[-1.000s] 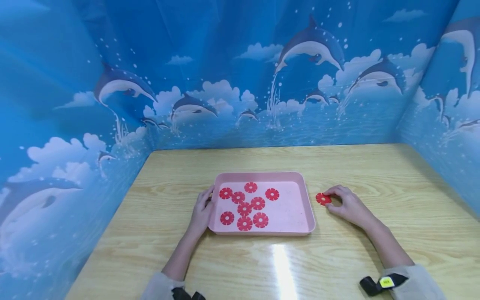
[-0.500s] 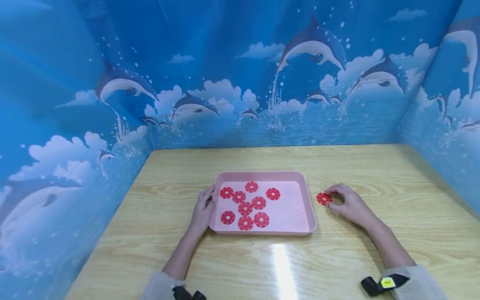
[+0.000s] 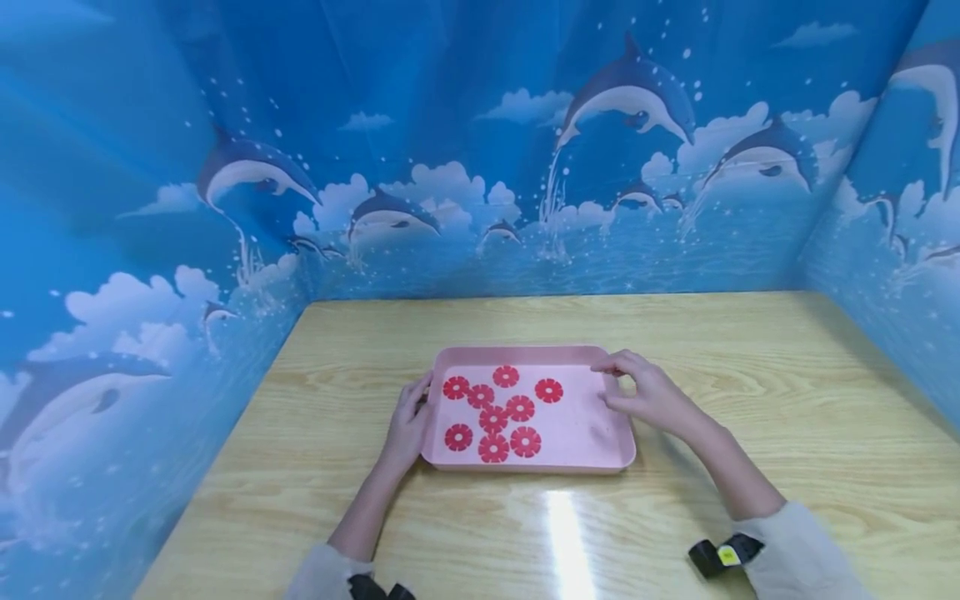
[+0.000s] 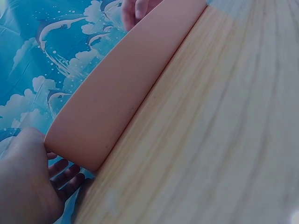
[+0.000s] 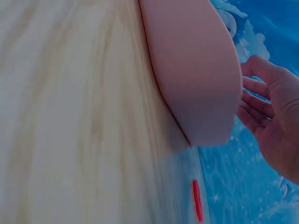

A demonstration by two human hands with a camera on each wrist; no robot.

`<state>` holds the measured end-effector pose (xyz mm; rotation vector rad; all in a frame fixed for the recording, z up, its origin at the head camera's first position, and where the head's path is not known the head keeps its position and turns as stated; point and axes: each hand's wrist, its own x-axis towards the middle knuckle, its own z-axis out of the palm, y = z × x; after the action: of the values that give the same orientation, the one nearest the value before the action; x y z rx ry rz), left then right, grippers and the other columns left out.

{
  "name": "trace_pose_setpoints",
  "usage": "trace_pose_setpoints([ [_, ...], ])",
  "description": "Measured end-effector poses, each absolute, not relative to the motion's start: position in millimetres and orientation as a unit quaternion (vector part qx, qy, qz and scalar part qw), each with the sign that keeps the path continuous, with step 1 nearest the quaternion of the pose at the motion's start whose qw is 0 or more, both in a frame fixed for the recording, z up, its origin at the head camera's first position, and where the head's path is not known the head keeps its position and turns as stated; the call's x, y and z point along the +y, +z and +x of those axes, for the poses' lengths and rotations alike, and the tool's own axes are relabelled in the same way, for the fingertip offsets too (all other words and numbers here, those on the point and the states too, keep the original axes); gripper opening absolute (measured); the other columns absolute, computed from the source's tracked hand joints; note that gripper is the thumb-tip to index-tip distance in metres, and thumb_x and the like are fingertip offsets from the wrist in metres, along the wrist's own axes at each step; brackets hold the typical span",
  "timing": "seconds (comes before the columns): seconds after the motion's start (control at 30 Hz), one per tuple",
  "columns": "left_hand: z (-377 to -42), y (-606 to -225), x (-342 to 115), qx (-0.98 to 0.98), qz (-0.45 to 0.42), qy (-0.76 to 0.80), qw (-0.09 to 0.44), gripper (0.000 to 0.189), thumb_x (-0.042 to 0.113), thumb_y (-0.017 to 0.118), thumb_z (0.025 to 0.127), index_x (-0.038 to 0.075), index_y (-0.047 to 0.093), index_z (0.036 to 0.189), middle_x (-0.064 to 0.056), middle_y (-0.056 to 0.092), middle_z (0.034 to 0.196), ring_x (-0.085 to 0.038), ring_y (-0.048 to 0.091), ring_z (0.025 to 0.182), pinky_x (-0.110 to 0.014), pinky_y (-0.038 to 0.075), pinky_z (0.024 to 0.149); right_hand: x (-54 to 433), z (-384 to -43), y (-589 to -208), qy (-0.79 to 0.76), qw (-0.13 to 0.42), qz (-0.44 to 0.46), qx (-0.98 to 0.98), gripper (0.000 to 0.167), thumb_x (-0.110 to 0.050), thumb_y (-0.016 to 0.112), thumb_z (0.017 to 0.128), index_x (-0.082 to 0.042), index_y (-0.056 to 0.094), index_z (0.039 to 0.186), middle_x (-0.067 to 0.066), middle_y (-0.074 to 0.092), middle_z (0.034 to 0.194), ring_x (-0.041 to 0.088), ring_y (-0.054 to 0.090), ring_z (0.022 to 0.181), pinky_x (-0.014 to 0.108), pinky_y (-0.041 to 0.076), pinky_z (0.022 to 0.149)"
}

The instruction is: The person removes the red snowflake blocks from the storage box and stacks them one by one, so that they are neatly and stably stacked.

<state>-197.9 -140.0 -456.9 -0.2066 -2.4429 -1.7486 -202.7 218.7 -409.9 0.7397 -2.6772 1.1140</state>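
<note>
My left hand point(image 3: 405, 425) rests against the left side of a pink tray point(image 3: 525, 468), its fingers loosely extended along the outer wall. In the left wrist view, the thumb side meets the tray's corner. Several red notched plastic discs point(image 3: 521, 407) lie flat on the left and middle of the tray floor. My right hand point(image 3: 648, 396) hovers over the tray's right side, thumb and forefinger apart, with nothing visible between them. Whether its fingers touch the rim I cannot tell. In the right wrist view, one red disc point(image 5: 197, 200) lies edge-on on the table beside the tray; my hand hides it in the head view.
The tray stands on a wood-grain table point(image 3: 360, 333). A blue backdrop with dolphins point(image 3: 450, 100) rises behind it and on both sides. Wrist cameras point(image 3: 723, 554) are strapped over the sleeves.
My right hand has left the red disc beside the tray and moved leftward over the tray's right side, its fingers parting. The left hand and the discs in the tray stay put.
</note>
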Motion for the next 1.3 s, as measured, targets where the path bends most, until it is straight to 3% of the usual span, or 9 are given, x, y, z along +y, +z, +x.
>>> trace_pose_setpoints([
  [0.5, -197, -456, -138, -0.808, -0.063, -0.583, 0.059, 0.046, -0.001, 0.042, 0.092, 0.000, 0.037, 0.138, -0.018, 0.040, 0.129, -0.033, 0.044, 0.110, -0.045, 0.040, 0.094, 163, -233, -424, 0.377, -0.022, 0.286, -0.881, 0.036, -0.005, 0.069, 0.077, 0.003, 0.058, 0.110, 0.013, 0.056, 0.109, 0.028, 0.053, 0.098, 0.041, 0.046, 0.086],
  [0.97, -177, -417, -129, -0.808, -0.070, -0.582, 0.058, 0.044, -0.009, 0.040, 0.090, -0.012, 0.035, 0.134, -0.028, 0.038, 0.126, -0.042, 0.042, 0.110, -0.049, 0.038, 0.095, 158, -233, -431, 0.303, -0.009, 0.236, -0.923, 0.042, -0.017, 0.073, 0.075, -0.003, 0.060, 0.112, 0.012, 0.054, 0.116, 0.028, 0.051, 0.107, 0.043, 0.042, 0.092],
  [1.3, -196, -453, -139, -0.807, -0.081, -0.579, 0.085, 0.043, -0.007, 0.042, 0.091, -0.007, 0.040, 0.134, -0.022, 0.043, 0.122, -0.036, 0.046, 0.105, -0.047, 0.040, 0.092, 157, -234, -434, 0.275, 0.008, 0.255, -0.927, 0.038, -0.016, 0.071, 0.076, -0.001, 0.061, 0.110, 0.020, 0.051, 0.121, 0.035, 0.044, 0.116, 0.046, 0.037, 0.097],
])
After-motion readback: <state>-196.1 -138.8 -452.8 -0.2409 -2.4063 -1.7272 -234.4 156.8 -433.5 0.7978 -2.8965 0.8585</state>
